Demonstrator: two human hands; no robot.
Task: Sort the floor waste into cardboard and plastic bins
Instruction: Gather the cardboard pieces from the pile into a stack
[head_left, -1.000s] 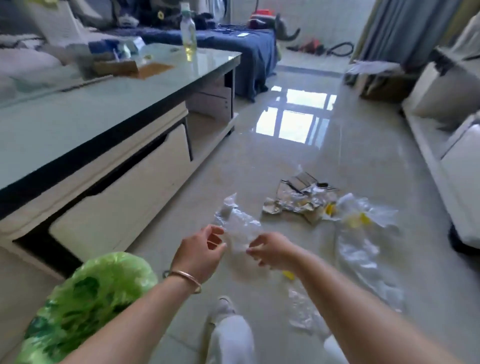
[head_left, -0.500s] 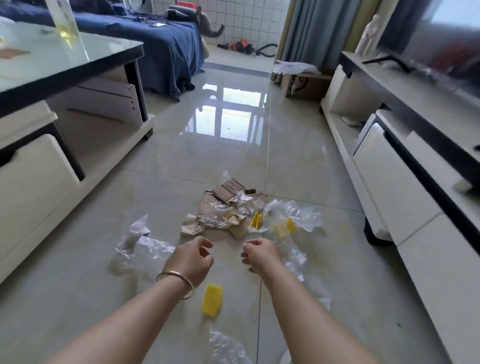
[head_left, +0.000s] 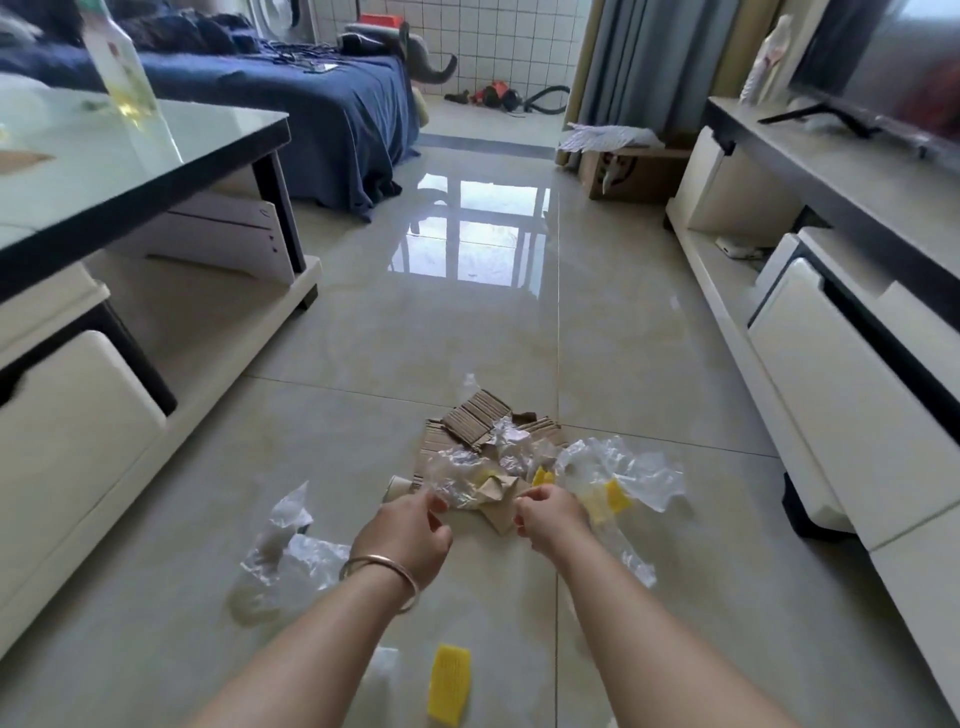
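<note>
Both hands have moved on from the crumpled clear plastic sheet, now dropped lower left, to the mixed pile at centre. Left hand fingers pinch the pile's clear plastic wrap; right hand fingers pinch crumpled brown cardboard. Sorting barely begun; no bins visible.

Glass-topped table, blue bed
</note>
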